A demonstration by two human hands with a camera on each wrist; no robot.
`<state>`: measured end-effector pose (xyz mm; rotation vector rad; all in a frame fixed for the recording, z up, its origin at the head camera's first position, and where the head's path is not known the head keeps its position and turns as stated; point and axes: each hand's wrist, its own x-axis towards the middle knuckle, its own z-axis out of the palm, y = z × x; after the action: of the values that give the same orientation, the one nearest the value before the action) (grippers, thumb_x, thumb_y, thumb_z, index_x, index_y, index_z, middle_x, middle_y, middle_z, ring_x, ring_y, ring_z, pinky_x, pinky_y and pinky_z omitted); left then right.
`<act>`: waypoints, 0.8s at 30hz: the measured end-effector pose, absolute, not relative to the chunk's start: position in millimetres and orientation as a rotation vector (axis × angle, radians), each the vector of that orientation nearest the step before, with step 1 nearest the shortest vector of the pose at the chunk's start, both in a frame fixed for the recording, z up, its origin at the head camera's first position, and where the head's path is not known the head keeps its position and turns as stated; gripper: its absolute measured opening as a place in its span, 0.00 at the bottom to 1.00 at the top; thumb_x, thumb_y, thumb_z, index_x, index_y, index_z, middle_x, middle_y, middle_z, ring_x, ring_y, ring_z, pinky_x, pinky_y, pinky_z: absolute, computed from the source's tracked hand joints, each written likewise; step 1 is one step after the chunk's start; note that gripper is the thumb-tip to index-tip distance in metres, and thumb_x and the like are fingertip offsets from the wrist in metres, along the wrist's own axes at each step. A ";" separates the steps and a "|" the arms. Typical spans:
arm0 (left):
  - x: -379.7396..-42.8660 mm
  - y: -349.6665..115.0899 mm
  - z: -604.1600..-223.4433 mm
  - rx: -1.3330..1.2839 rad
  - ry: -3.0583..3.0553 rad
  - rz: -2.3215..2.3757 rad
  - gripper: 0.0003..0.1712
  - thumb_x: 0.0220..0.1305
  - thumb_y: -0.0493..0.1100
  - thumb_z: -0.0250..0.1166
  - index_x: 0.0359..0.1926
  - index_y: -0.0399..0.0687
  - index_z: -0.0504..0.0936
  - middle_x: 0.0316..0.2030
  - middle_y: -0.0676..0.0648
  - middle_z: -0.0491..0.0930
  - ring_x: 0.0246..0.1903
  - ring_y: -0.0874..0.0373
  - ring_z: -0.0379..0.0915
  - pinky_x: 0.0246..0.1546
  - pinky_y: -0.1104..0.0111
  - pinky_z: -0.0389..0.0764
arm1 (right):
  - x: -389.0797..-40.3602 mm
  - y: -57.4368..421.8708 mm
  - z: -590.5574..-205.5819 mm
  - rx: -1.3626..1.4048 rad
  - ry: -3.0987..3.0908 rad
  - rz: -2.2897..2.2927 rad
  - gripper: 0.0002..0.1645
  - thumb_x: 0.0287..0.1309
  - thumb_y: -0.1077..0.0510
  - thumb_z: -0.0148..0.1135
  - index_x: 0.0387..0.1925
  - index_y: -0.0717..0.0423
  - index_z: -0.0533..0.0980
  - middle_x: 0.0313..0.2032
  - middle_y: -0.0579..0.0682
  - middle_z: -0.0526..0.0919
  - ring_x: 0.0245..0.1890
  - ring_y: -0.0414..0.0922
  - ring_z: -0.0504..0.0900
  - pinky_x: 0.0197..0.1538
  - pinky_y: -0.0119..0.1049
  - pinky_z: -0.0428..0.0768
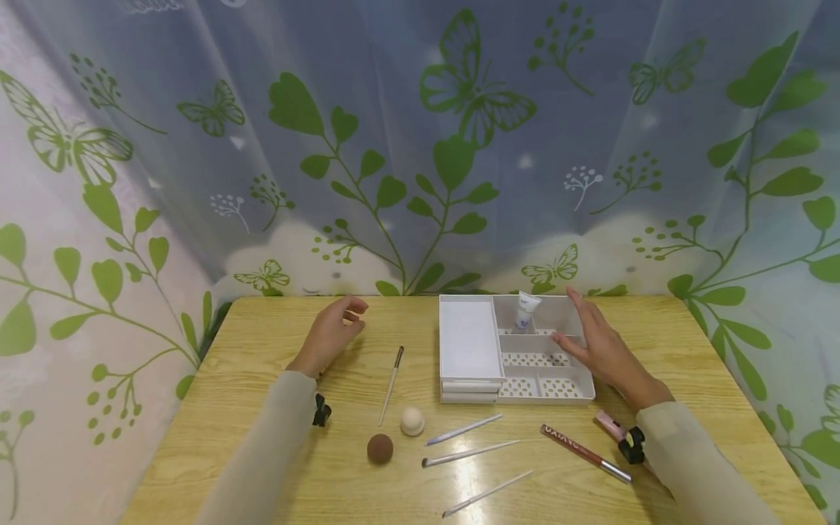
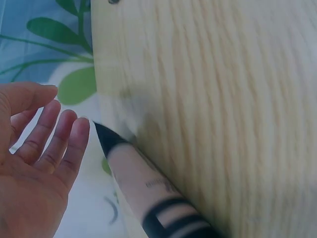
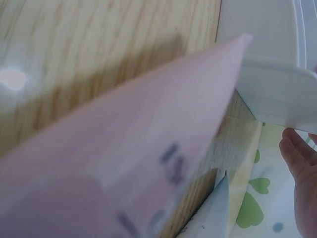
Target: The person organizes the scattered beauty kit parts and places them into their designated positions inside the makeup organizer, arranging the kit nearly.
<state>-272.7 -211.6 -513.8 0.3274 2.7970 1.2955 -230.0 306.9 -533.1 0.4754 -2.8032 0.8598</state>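
Observation:
A white compartment organizer (image 1: 547, 390) stands at the back of the table, a shut drawer block on its left and open compartments on its right. My right hand (image 1: 607, 354) grips its right wall, thumb over the inside and fingers along the outside. The right wrist view shows fingertips (image 3: 292, 141) at the organizer's outer wall (image 3: 277, 94). A small white tube (image 1: 526, 310) stands upright in a back compartment. My left hand (image 1: 331, 332) holds nothing, loosely curled above the table's left side. Near it in the left wrist view is a blurred pinkish item with a black tip (image 2: 143, 173).
On the wooden table (image 1: 354, 496) lie several thin makeup brushes (image 1: 469, 453), a brown sponge (image 1: 380, 449) and a cream sponge (image 1: 412, 421). A reddish-brown pencil-shaped tube (image 1: 584, 453) and a pink tube (image 1: 610, 424) lie near my right forearm. A patterned curtain (image 1: 394, 146) hangs behind.

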 end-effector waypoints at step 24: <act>-262.6 -238.3 -529.3 0.195 2.815 1.144 0.20 0.79 0.37 0.66 0.67 0.41 0.80 0.63 0.36 0.82 0.60 0.40 0.82 0.62 0.43 0.83 | -229.6 305.7 -534.2 0.509 -2.750 0.852 0.58 0.74 0.54 0.70 0.89 0.57 0.44 0.78 0.76 0.59 0.74 0.77 0.66 0.66 0.80 0.72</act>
<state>-262.6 -238.3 -529.3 0.1953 2.8149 1.1438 -229.6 305.7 -534.2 0.5088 -2.7504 0.8516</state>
